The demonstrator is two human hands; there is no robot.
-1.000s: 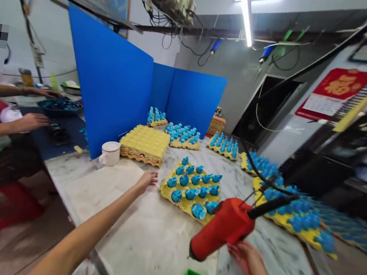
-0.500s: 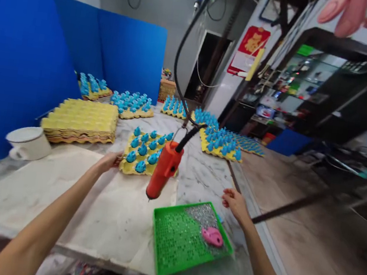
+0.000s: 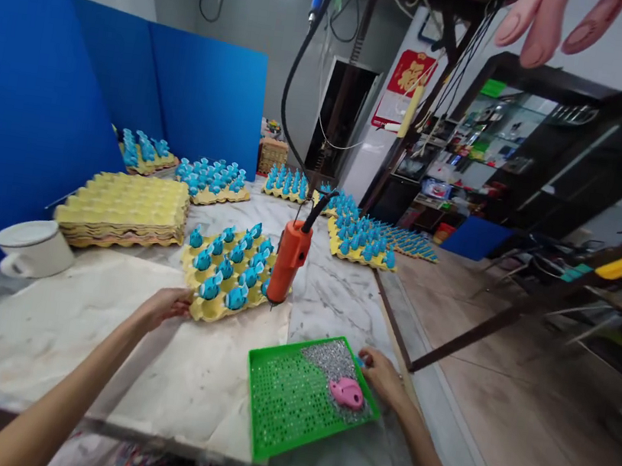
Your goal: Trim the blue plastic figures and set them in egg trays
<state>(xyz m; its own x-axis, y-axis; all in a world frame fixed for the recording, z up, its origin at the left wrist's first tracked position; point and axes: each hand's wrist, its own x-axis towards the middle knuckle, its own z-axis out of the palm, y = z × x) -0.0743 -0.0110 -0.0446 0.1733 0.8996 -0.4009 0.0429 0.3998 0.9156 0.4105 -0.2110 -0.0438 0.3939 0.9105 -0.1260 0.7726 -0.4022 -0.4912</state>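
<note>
My left hand [image 3: 164, 308] grips the near left corner of a yellow egg tray [image 3: 211, 310]. Several blue figure-like plastic pieces [image 3: 225, 267] sit in the tray's cups. My right hand [image 3: 382, 376] is at the right edge of a green perforated basket [image 3: 256, 399], its fingers closed around a small blue piece [image 3: 361, 362], mostly hidden. Inside the basket lie many small silver screws [image 3: 333, 358] and a pink plastic piece [image 3: 346, 393]. An orange electric screwdriver [image 3: 289, 261] hangs tip down in front of the tray's right side, covering part of it.
A stack of yellow egg trays [image 3: 123, 210] and a white lidded mug [image 3: 34, 248] stand at left. More filled trays [image 3: 365, 240] line the back and right of the marble table. Blue panels [image 3: 208, 95] rise behind. Another hand's fingers [image 3: 540, 26] show at top right.
The egg tray has turned and come nearer with my left hand on its corner. My right hand has moved down to the small blue piece beside the basket. The view has shifted slightly.
</note>
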